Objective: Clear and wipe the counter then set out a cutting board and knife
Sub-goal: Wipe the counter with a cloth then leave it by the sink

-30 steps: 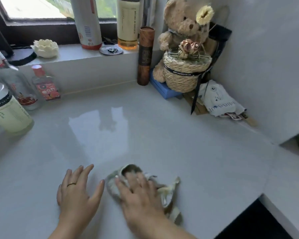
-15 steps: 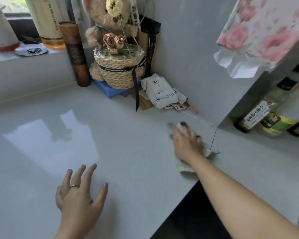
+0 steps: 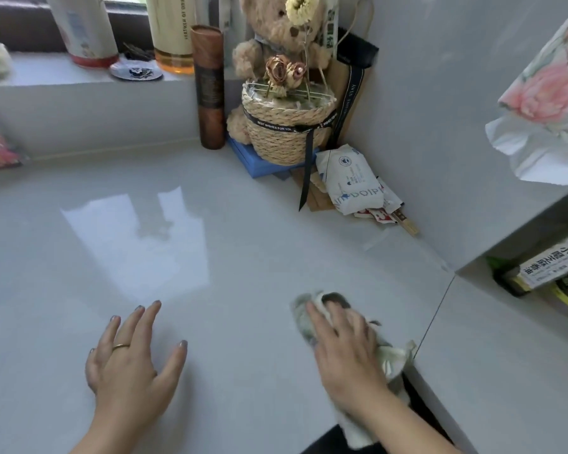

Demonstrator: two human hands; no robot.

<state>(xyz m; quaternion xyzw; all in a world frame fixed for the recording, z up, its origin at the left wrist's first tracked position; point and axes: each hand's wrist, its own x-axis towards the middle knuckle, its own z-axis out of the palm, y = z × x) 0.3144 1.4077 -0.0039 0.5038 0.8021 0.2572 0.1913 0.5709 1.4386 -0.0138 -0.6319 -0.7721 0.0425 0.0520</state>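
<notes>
Pressing right hand [image 3: 345, 350], seemingly flat, on cloth [image 3: 394, 359]

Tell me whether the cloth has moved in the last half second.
Yes: the cloth under the right hand has slid toward the person, away from the white packet.

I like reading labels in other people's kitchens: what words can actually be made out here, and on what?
"BEST WISHES FOR YO", on the black band round the woven basket.
"STAY", on the hanging ribbon.
Seemingly "dolph", on the white packet.
Labels on the tall bottle on the sill and the bottles in the niche: too blurred.
</notes>
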